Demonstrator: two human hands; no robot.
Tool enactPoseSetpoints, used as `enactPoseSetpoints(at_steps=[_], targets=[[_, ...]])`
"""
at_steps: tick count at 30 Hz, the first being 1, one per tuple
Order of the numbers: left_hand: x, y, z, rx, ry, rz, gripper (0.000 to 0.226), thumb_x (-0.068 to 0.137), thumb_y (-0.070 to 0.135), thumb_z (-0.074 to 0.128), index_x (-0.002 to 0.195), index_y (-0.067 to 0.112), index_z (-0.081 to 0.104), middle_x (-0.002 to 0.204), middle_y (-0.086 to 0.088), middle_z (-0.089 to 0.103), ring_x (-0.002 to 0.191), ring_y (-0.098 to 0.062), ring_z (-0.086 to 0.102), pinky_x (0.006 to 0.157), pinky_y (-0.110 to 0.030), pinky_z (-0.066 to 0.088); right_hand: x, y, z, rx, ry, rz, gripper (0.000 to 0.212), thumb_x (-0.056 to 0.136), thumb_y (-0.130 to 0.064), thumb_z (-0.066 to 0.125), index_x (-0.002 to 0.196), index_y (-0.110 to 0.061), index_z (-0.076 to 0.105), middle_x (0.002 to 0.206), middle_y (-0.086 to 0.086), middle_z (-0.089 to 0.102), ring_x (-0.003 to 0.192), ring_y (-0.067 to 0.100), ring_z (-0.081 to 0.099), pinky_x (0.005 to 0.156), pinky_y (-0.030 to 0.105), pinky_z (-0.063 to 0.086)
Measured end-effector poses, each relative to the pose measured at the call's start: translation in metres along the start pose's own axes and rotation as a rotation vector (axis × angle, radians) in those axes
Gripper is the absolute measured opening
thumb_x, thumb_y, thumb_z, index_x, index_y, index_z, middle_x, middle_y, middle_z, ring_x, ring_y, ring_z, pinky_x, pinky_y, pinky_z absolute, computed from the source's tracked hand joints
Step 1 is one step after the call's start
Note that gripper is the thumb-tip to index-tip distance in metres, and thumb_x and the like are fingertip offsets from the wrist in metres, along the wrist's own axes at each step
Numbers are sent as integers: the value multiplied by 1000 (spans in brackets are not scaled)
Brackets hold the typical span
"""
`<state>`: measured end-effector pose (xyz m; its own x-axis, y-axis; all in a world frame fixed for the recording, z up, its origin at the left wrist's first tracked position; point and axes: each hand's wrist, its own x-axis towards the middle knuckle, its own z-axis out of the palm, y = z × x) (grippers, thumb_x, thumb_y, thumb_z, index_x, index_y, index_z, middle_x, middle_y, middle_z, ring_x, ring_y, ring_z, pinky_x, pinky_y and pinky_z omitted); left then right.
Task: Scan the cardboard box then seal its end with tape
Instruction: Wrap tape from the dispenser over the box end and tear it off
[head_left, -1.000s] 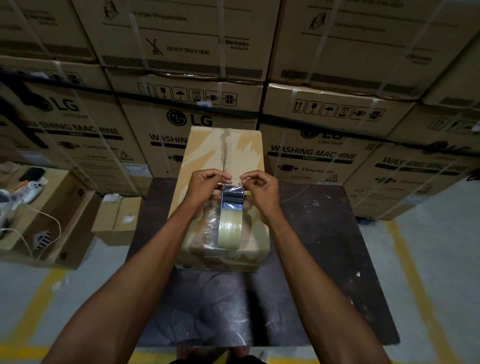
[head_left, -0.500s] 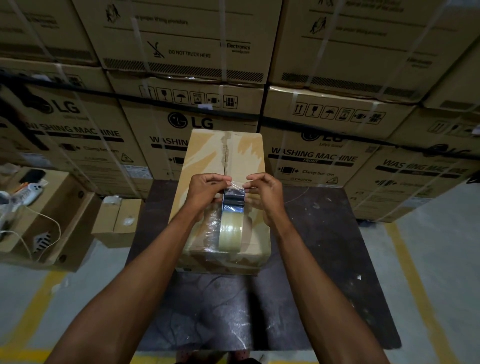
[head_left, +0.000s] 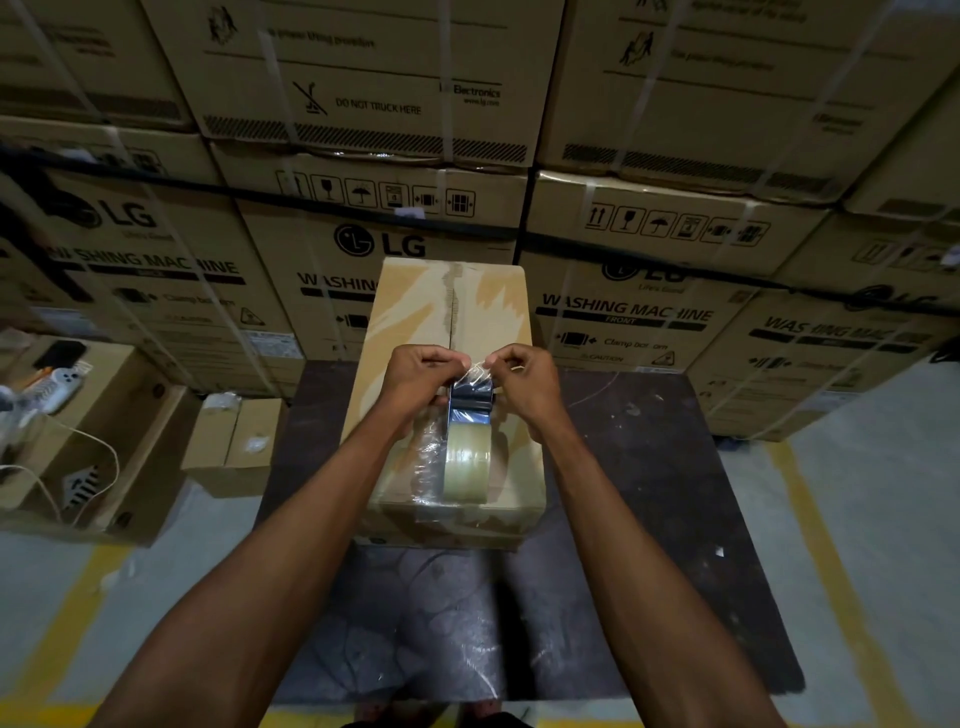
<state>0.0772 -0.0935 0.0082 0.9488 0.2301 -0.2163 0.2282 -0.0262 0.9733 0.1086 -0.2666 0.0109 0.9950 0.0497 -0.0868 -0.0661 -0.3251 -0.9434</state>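
A long cardboard box (head_left: 447, 317) lies on a dark table (head_left: 665, 467), its top seam running away from me. On its near half stands a tape dispenser with a roll of clear tape (head_left: 467, 460). My left hand (head_left: 421, 376) and my right hand (head_left: 524, 382) meet above the dispenser's dark front. Both pinch the loose end of the clear tape (head_left: 477, 371) between fingertips, stretched over the box top. Old tape and crinkled film cover the box's near end.
Stacked washing machine cartons (head_left: 623, 312) form a wall behind the table. An open carton (head_left: 119, 415) at the left holds a white handheld scanner (head_left: 65, 382) and cables. A small box (head_left: 234, 447) sits on the floor beside the table. Yellow floor lines run on both sides.
Both hands stay pinched on the tape end above the dispenser; they have shifted only slightly. The box and roll have not moved.
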Motion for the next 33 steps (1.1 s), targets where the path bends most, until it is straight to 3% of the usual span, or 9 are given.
enactPoseSetpoints(at_steps=[5,9,15,17,20,22,25,29,33], targets=[[4,3,0,33,2,5,4,93,16,84,90,13,83,89,-19,81,72,-18,69,54,-25,57,0,-4,2,-14,4,-22,11,93,-15,79,84,-10,77,85,12,76,89,40,78,81,57,63],[7,1,1,53,0,25,7,92,15,84,85,15,83,73,-7,76,70,-23,65,52,-26,56,0,-4,5,-26,27,-14,17,96,-3,67,83,-7,77,75,-1,71,79,22,69,79,47,61],[12,-2,1,63,-14,27,8,92,17,85,84,16,82,69,-1,77,66,-19,66,48,-23,55,-4,-7,6,-69,69,-58,12,96,-4,70,87,0,77,85,15,76,80,32,73,78,42,60],[13,-3,1,66,-7,27,8,92,18,85,85,15,82,68,1,75,59,-14,64,47,-22,54,-5,-7,8,-71,97,-52,19,97,-2,63,85,-3,77,81,6,75,76,19,69,75,34,56],[15,-4,1,83,-3,38,8,92,18,85,88,13,82,72,-3,75,52,-4,63,47,-22,53,-8,-9,10,-88,123,-41,16,96,-14,74,81,-7,76,76,6,74,69,12,64,66,25,50],[17,-5,1,79,-16,42,7,93,16,84,90,11,81,74,-7,74,48,-2,60,47,-22,52,-9,-9,10,-105,137,-47,14,94,-12,77,83,-3,76,79,12,76,71,15,66,67,26,50],[19,-6,4,77,-28,40,10,94,15,83,94,6,82,78,-11,74,45,-2,58,48,-23,54,-10,-8,10,-93,170,-35,20,98,-4,63,86,0,78,76,0,73,72,13,67,70,25,50],[22,-6,4,90,-51,46,12,96,17,81,97,5,82,86,-13,78,60,-13,65,54,-28,58,-15,-10,12,-133,191,-40,17,97,-13,70,84,-4,78,76,2,73,69,9,64,65,23,48],[25,-6,5,98,-83,60,6,97,17,80,92,14,82,86,-10,80,66,-12,69,55,-28,61,-30,-10,11,-98,215,-24,21,101,-3,53,102,-7,74,88,11,76,81,25,72,75,36,56]])
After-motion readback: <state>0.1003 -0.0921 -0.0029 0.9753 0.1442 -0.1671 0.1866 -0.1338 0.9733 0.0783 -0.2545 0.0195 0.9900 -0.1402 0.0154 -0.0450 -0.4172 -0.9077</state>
